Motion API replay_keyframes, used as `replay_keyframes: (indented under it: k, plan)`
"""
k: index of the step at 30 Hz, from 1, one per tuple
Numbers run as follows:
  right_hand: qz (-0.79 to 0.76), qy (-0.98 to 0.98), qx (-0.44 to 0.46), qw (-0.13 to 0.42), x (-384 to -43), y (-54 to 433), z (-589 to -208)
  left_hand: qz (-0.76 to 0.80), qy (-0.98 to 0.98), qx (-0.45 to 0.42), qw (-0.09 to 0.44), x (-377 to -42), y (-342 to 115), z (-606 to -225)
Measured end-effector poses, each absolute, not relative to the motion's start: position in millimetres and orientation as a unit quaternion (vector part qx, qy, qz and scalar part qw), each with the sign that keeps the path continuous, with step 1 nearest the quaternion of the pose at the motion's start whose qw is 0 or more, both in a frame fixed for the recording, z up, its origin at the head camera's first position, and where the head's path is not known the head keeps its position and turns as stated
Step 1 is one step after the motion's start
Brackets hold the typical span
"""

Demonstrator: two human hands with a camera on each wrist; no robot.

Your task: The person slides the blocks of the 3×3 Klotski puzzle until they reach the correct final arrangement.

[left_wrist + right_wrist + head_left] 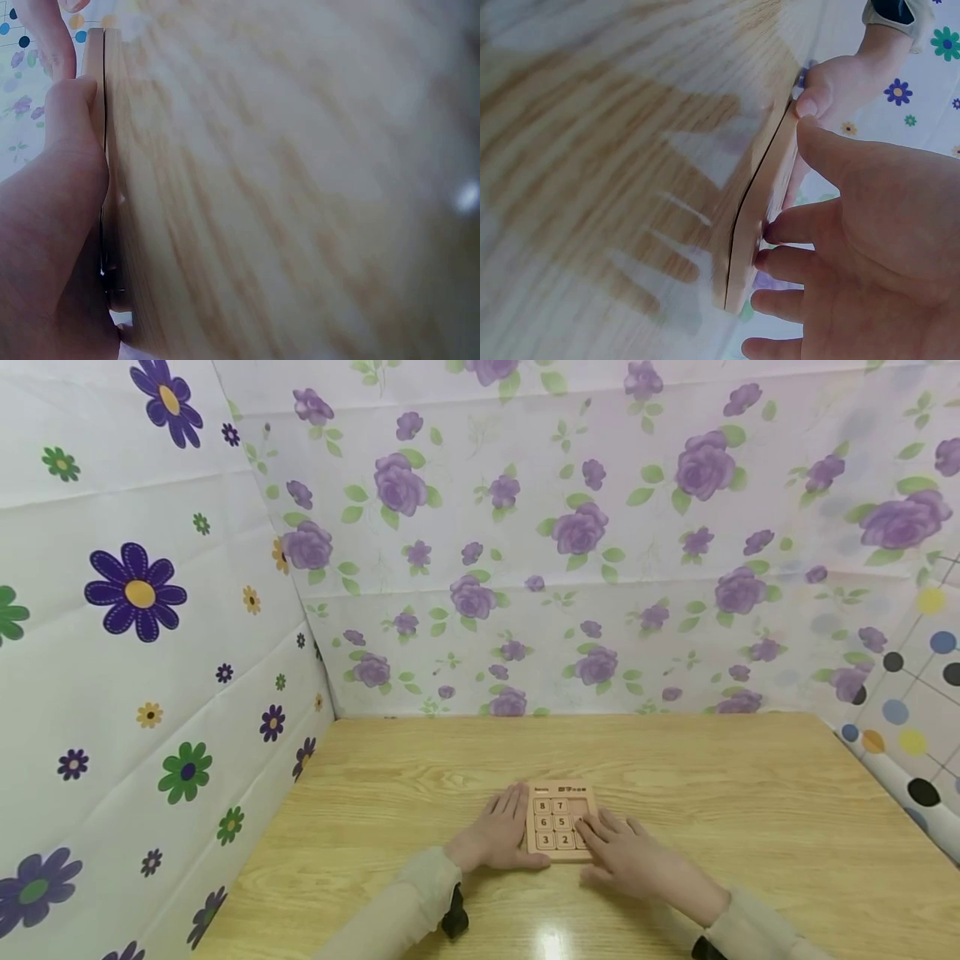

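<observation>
A wooden number sliding puzzle [551,792] lies flat on the table, its tiles [562,822] showing 8, 7, 6, 5, 3 and 2. The top right slot holds no tile. My left hand [504,832] lies along the puzzle's left side, fingers straight, with the thumb at its lower left corner. From the right, my right hand [628,853] reaches over the right column, fingertips on the tiles there and hiding their numbers. In the right wrist view its fingers [787,265] are extended over the puzzle's edge [742,247].
The wood-grain table [420,760] reflects a bright spot near its front. A cloth with purple roses [585,527] hangs at the back. Flowered cloth [142,693] covers the left side, and dotted cloth [915,727] stands at the right.
</observation>
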State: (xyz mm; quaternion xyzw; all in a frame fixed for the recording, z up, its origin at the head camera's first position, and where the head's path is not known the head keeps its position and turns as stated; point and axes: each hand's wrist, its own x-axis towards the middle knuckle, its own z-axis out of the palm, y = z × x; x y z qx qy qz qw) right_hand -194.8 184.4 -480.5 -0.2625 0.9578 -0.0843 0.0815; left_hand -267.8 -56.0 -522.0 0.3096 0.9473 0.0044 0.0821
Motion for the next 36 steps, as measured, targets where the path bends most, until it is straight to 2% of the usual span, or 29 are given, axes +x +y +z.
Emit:
replay_keyframes:
  k: [36]
  plan:
    - [-0.084, 0.961, -0.251, 0.08, -214.0, 182.9, -484.9, 0.004, 0.949, 0.305, 0.086, -268.4, -55.2, -523.2]
